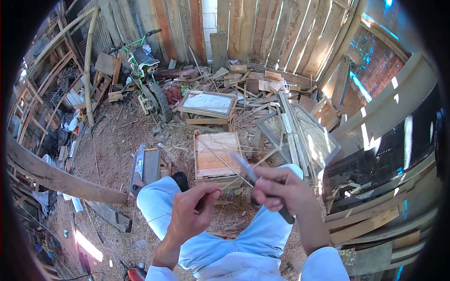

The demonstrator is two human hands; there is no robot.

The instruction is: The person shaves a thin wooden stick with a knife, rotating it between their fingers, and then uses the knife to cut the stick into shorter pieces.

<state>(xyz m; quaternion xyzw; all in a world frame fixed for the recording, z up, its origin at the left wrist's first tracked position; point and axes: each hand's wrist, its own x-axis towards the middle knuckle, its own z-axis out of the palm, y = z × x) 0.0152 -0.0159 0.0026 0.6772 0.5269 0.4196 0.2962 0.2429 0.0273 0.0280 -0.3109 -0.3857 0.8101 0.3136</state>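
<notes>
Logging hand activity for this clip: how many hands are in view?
2. The left hand pinches a thin bamboo strip above the knees; the right hand grips a knife against it. No other person's hands show.

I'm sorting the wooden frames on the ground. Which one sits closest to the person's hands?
The slatted wooden crate just beyond the knees, directly ahead of both hands; the white-panelled frame lies farther back.

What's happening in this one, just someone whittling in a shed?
A seated person in light blue trousers holds a knife in the right hand, its blade against a thin bamboo sliver pinched by the left hand. A slatted wooden crate stands ahead on the shavings-covered ground, with frames and scrap wood behind.
</notes>
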